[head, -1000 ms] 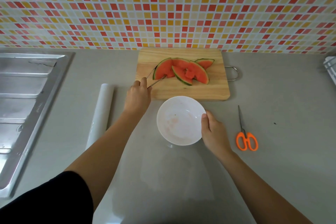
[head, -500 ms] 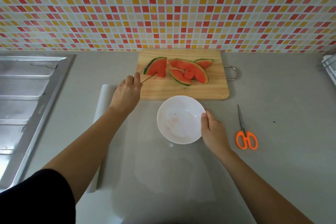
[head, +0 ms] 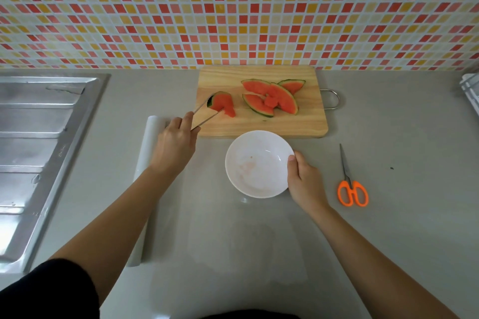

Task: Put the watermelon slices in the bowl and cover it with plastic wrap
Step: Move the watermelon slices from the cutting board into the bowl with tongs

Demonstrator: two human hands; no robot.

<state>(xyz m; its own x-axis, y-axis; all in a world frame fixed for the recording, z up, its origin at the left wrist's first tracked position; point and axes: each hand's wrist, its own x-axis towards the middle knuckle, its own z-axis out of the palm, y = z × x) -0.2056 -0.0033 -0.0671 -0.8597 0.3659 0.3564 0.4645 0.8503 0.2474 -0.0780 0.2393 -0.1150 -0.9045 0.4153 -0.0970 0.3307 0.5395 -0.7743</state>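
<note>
Firmly, a pair of metal tongs (head: 204, 118) is pinched in the left hand (head: 176, 142), fingers curled round the handles, and one watermelon slice (head: 221, 103) is clamped between the tips just beyond the knuckles. Whether this slice is lifted clear of the cutting board (head: 305, 122) cannot be told. Tongs are presumably used so that the wet flesh is not touched.

To the right of that hand, the white bowl (head: 256, 171) is steadied at its rim by the right hand (head: 305, 184), thumb over the edge, probably so that it is not nudged when the fruit is dropped in. Nothing has yet been placed in it. The remaining slices (head: 272, 98) are piled on the board, beyond the bowl.

Partly hidden under the left forearm lies the plastic wrap roll (head: 138, 228), kept near for the covering step; scissors (head: 351, 189) lie just past the right hand.

Compared with a second ago, the gripped slice has been drawn away from the pile, which it then touched, toward the board's near left. The bowl and the right hand are unchanged.
</note>
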